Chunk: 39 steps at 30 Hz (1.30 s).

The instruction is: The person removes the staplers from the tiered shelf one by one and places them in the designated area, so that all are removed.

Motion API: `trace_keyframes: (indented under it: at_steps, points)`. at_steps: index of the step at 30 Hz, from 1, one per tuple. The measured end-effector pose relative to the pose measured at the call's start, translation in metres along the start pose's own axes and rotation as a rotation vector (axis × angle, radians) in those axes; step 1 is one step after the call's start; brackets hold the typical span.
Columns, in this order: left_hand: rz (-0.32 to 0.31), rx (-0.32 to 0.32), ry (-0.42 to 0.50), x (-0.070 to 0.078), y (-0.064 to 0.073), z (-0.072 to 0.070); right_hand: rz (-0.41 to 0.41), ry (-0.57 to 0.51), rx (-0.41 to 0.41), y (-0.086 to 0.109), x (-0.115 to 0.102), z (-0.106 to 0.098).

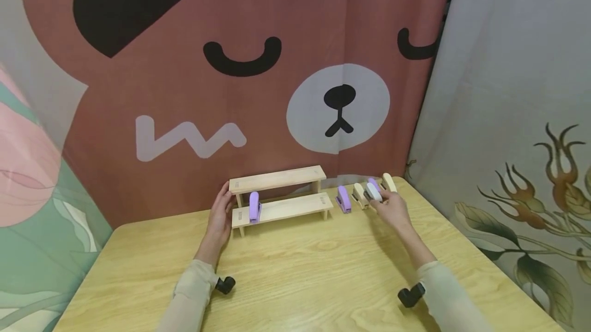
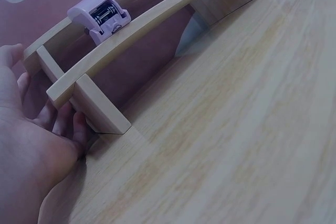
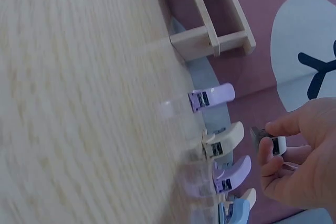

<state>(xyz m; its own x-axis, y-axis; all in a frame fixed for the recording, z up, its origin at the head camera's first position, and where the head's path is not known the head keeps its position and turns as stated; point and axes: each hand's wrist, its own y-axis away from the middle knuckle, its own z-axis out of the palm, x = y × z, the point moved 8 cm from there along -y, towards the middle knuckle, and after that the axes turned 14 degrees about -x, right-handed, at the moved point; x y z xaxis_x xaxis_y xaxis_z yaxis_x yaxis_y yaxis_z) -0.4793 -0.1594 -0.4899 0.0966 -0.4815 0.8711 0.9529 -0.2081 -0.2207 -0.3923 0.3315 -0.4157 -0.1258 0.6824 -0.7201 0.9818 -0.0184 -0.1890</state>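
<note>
My left hand [image 1: 220, 214] rests against the left end of a two-step wooden stand [image 1: 277, 180], its fingers beside the end legs in the left wrist view. On the stand's lower step, near that end, stands a purple stapler [image 1: 254, 206]. My right hand [image 1: 392, 209] pinches a white stapler [image 1: 374, 192] between thumb and fingers, raised above the table in the right wrist view. Beside it a row of staplers stands on the table: a purple stapler [image 3: 212, 96], a cream stapler [image 3: 224, 140], another purple stapler [image 3: 233, 176] and a light blue stapler [image 3: 240, 211].
The wooden table [image 1: 295, 270] runs back to a curtain [image 1: 277, 101] with a bear face. A second cream stapler [image 1: 389, 182] stands at the table's back right. To the right hangs a pale curtain [image 1: 508, 91] with printed plants.
</note>
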Motion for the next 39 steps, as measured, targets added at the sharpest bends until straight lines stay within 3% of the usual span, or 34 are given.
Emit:
trace_keyframes:
  at_steps: [9, 15, 20, 28, 39]
  points:
    - [-0.023, -0.009, 0.005, -0.001, 0.0, 0.0, 0.03, 0.04, 0.002, 0.006, 0.014, -0.008]
    - [-0.019, -0.007, 0.006, -0.002, 0.002, 0.0, 0.066, 0.074, -0.051, 0.007, 0.023, -0.005]
    - [0.001, 0.013, 0.0, -0.003, 0.002, -0.001, 0.101, 0.057, -0.081, 0.009, 0.03, -0.003]
    - [0.006, -0.008, -0.053, -0.002, 0.001, -0.001, 0.146, 0.006, -0.141, 0.009, 0.041, 0.007]
    - [0.004, -0.025, -0.046, 0.001, 0.001, 0.002, 0.157, 0.056, -0.158, 0.007, 0.051, 0.01]
